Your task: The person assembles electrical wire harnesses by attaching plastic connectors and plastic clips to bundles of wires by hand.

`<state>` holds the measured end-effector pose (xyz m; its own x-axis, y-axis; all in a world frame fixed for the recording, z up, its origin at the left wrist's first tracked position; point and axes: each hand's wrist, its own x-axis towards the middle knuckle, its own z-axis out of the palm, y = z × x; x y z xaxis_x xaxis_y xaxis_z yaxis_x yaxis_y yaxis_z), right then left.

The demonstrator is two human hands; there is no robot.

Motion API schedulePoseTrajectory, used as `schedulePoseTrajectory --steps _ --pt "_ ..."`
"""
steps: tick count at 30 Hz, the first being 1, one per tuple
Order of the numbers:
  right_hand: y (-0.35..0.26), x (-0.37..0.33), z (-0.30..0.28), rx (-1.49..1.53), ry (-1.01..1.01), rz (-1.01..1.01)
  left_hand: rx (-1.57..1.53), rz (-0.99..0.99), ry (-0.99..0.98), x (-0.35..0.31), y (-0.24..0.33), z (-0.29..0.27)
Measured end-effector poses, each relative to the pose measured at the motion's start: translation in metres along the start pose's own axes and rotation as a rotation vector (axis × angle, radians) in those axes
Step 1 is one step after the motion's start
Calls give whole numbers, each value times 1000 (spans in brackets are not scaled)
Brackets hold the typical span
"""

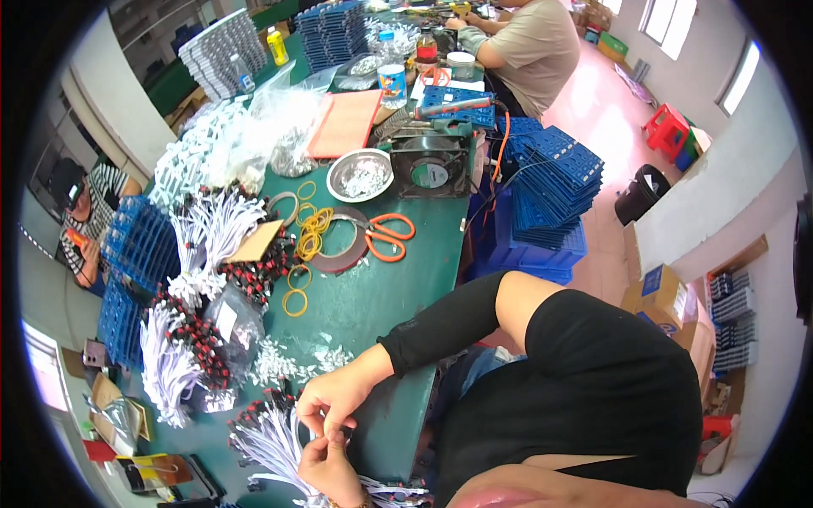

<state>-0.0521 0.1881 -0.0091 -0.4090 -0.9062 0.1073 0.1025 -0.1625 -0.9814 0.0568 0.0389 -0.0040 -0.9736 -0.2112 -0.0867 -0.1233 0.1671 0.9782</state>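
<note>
Head view, looking down and tilted. Low in the frame, left of centre, two bare hands meet over the near edge of a dark green worktable (373, 296). The right hand (339, 396), on an arm in a black sleeve entering from the right, is curled with thumb and fingertips pinched together on the ends of thin white wires. The left hand (326, 466), at the bottom edge, is closed around the same bundle of white wires with red and black connectors (271, 436), which fans out to the left on the tabletop beneath the hands.

Small white wire offcuts (288, 362) are scattered just above the hands. Further heaps of white wire harnesses (182, 339) lie along the left side of the frame. In the middle of the table are loose yellow rubber bands (312, 233), orange-handled scissors (391, 237), a round metal bowl of small white pieces (360, 174) and a black square cooling fan (432, 173). Stacks of blue plastic trays (550, 182) stand to the right of the table. Another person in a beige shirt (529, 51) is seated at the top, and a person in a striped shirt (97, 212) at the left edge.

As a judgement: the handling is likely done best if the bundle is kept firmly gathered low down while single wire ends are separated by the pinching fingertips, so that neighbouring wires are not pulled loose or tangled.
</note>
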Motion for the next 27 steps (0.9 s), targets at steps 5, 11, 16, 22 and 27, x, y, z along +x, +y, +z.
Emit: schedulePoseTrajectory --steps 5,11,16,22,27 --pt "-2 3 -4 151 -21 213 50 187 33 5 -14 -5" --pt "-2 -3 -4 54 -80 235 257 390 0 6 -25 -7" --pt "-1 -5 -1 -28 -125 148 423 442 -14 2 -19 -12" --pt "7 -1 -7 -414 -41 -71 286 23 -369 5 -3 -34" --pt "-1 -1 -1 -693 40 -328 382 -12 -471 -5 50 -30"
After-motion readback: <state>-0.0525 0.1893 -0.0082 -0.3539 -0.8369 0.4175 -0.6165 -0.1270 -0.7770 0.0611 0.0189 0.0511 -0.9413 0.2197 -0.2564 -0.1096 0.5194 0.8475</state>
